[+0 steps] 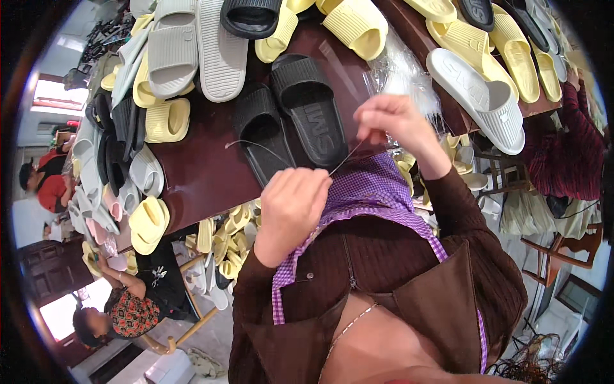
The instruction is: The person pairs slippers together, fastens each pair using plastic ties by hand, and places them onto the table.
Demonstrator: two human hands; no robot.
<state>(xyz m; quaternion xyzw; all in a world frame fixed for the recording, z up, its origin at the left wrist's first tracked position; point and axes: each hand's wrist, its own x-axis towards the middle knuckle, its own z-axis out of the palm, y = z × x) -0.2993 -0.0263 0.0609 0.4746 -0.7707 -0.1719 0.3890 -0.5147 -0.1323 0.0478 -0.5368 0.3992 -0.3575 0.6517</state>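
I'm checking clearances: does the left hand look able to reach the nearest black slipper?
Likely yes: the left hand is beside that black slipper; only the thin strand it apparently pinches crosses there.

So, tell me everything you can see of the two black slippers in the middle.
The two black slippers are rubbery-looking slides with wide ribbed straps; the right one's footbed shows lettering. They lie side by side, soles down, on the dark red-brown table, toes pointing away. A thin strand passes in front of them, and the left hand covers part of the left heel; whether either touches is unclear.
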